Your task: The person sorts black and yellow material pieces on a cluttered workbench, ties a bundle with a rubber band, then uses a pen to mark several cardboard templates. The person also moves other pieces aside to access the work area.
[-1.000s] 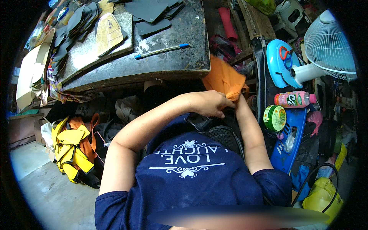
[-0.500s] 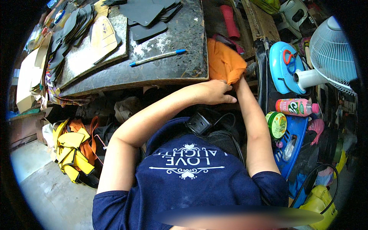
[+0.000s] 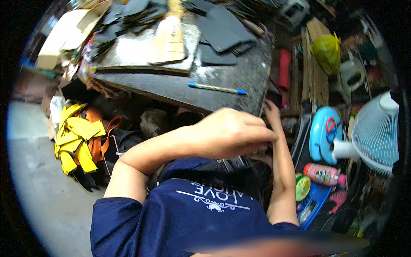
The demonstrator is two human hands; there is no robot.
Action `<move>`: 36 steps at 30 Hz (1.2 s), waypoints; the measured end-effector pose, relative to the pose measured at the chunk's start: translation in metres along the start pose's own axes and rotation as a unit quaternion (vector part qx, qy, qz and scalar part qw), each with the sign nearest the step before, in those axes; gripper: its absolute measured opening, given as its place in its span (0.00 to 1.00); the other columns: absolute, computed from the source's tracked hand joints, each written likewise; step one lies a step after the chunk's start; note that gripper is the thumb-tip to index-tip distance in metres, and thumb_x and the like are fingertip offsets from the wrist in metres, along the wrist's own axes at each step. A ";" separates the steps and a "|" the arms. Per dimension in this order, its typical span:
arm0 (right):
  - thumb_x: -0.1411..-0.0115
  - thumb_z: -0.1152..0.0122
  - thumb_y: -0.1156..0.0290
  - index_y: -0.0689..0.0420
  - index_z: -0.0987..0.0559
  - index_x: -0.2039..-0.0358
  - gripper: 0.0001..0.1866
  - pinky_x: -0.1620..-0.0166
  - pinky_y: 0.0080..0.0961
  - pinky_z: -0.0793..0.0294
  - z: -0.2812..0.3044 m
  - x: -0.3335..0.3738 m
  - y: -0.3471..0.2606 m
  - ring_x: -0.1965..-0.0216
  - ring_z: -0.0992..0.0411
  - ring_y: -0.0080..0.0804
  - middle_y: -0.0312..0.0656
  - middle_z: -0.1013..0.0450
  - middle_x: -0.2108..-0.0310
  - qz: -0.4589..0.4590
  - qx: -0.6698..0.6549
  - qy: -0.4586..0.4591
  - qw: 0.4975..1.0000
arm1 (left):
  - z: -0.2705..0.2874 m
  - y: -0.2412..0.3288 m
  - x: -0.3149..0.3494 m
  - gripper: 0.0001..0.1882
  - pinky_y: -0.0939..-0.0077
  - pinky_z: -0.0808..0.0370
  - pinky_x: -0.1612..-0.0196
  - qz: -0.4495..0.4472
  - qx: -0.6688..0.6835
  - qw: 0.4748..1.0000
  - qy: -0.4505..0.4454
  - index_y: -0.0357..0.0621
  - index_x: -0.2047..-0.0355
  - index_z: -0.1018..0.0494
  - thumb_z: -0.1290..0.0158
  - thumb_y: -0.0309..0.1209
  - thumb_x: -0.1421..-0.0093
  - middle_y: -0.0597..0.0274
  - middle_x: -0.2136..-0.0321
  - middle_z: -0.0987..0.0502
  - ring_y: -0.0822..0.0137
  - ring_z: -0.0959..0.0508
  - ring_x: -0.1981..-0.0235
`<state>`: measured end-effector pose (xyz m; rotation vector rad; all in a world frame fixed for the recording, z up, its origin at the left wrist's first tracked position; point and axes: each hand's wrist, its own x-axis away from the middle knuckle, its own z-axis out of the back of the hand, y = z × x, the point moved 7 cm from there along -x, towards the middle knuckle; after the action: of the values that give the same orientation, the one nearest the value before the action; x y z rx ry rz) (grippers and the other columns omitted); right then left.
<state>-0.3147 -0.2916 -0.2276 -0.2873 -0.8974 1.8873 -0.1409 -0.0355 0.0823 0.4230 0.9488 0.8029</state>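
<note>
Head view: left hand (image 3: 233, 135) curling across chest, fingers bent and pressed together, knuckles up; whether pinching anything, cannot tell. Dark strapped object (image 3: 231, 165) sitting just beneath it, at 6 o'clock. Right hand (image 3: 272, 112) reaching to 12 o'clock past worktable (image 3: 180, 88) corner, fingertips hidden. Blue pen (image 3: 217, 88) lying near table edge, within reach. White fan (image 3: 376, 132) standing at 3 o'clock.
</note>
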 end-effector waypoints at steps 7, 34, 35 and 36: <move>0.39 0.48 0.82 0.61 0.23 0.53 0.14 0.47 0.25 0.30 0.107 0.032 -0.266 0.53 0.28 0.29 0.41 0.25 0.57 0.349 -0.128 0.235 0.898 | 0.136 -0.054 0.077 0.14 0.64 0.28 0.57 0.087 -0.399 0.849 0.335 0.43 0.61 0.23 0.41 0.21 0.50 0.58 0.68 0.23 0.56 0.24 0.63; 0.57 0.23 0.59 0.70 0.46 0.34 0.57 0.42 0.31 0.33 0.003 -0.099 -0.339 0.43 0.32 0.41 0.57 0.35 0.41 0.093 -0.128 -0.071 0.985 | 0.086 -0.131 0.079 0.28 0.37 0.51 0.36 0.163 -0.454 0.873 0.069 0.51 0.46 0.28 0.53 0.55 0.39 0.60 0.43 0.31 0.51 0.41 0.36; 0.57 0.23 0.63 0.69 0.49 0.33 0.58 0.42 0.31 0.33 0.006 -0.102 -0.336 0.43 0.32 0.41 0.57 0.36 0.41 0.065 -0.161 -0.083 0.981 | 0.086 -0.131 0.079 0.29 0.37 0.51 0.36 0.160 -0.452 0.875 0.073 0.51 0.46 0.28 0.53 0.55 0.39 0.60 0.44 0.31 0.51 0.41 0.36; 0.56 0.23 0.65 0.69 0.47 0.34 0.55 0.43 0.32 0.32 0.011 -0.102 -0.334 0.43 0.32 0.42 0.57 0.36 0.40 0.063 -0.184 -0.062 0.979 | 0.087 -0.130 0.079 0.29 0.37 0.51 0.36 0.160 -0.450 0.876 0.072 0.51 0.46 0.28 0.53 0.55 0.39 0.60 0.44 0.31 0.51 0.41 0.36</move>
<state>-0.0439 -0.3046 -0.0067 -0.4615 -1.3449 1.8608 0.0131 -0.0573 0.0012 -0.3149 0.5451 1.4893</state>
